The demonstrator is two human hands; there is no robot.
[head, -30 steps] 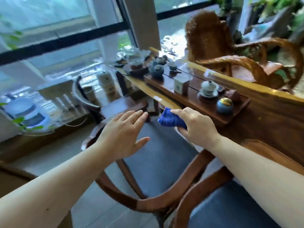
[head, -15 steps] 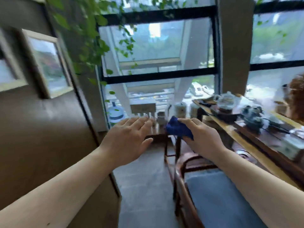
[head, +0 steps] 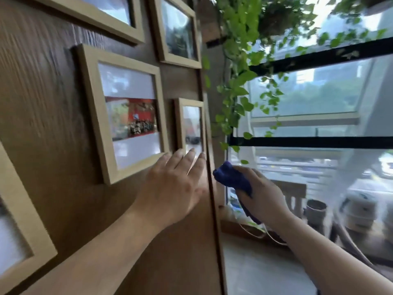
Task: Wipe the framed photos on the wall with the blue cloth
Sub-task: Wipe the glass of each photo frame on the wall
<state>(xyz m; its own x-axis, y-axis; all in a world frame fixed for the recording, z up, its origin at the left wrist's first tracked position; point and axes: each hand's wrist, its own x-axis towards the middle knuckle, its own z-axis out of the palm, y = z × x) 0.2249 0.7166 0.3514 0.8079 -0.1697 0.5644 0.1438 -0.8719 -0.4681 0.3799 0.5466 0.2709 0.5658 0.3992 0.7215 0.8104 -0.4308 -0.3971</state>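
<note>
Right hand (head: pixel 262 193) gripped the blue cloth (head: pixel 232 179), held right of the small frame (head: pixel 190 124), off the glass. Left hand (head: pixel 173 184) was flat-open, empty, fingertips below that frame. Risk: a hard swipe could tilt or unhook this light frame.

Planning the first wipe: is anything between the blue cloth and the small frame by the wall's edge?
Partly. The open left hand reaches in front of the small frame's lower part; the blue cloth, in the right hand, is just right of it.
</note>
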